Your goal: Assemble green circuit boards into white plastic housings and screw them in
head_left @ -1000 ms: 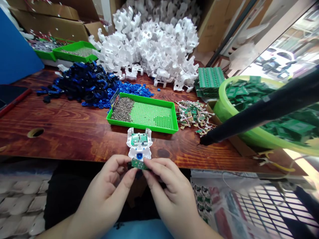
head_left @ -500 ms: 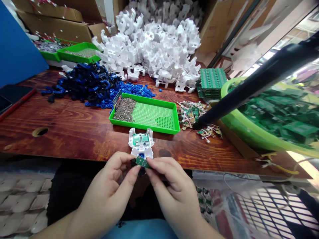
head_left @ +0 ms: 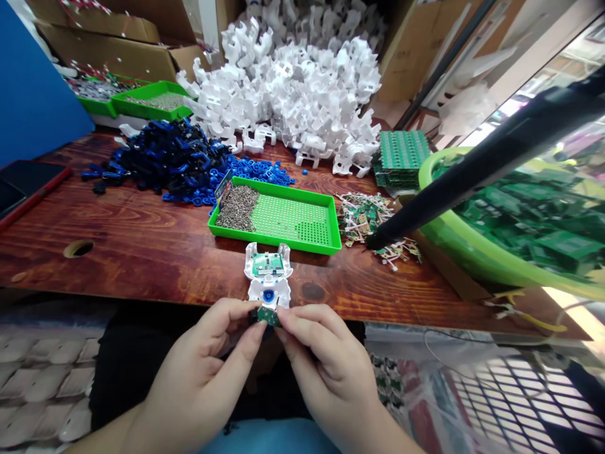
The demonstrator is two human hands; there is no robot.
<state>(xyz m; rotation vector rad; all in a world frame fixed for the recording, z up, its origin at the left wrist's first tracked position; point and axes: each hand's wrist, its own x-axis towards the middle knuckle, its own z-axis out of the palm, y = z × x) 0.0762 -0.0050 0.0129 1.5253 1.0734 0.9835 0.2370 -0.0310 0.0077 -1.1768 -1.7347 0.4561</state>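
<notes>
1. Centrally in the head view, a small green circuit board (head_left: 268, 316) is held between both hands at the near edge of the wooden table (head_left: 142, 252), just on the person's side of a white shell half (head_left: 283, 292).
2. The left hand (head_left: 208, 362) has thumb and fingers pinched at the board's left end; its curled fingers are partly hidden.
3. The right hand (head_left: 326, 353) grips the opposite end likewise, thumb below and index finger above.
4. That shell half bears a blue round part (head_left: 268, 296); directly beyond it lies another white shell half (head_left: 287, 268), with a larger green board (head_left: 265, 263) inside.
5. Farther back sits a green tray (head_left: 283, 244), small metal pieces (head_left: 236, 208) heaped in its left part.
6. Wired boards (head_left: 362, 217) lie right of the tray, near a yellow-green basin (head_left: 447, 246); blue and black parts (head_left: 177, 154) are piled to its left, and white shells (head_left: 302, 94) rise behind.
</notes>
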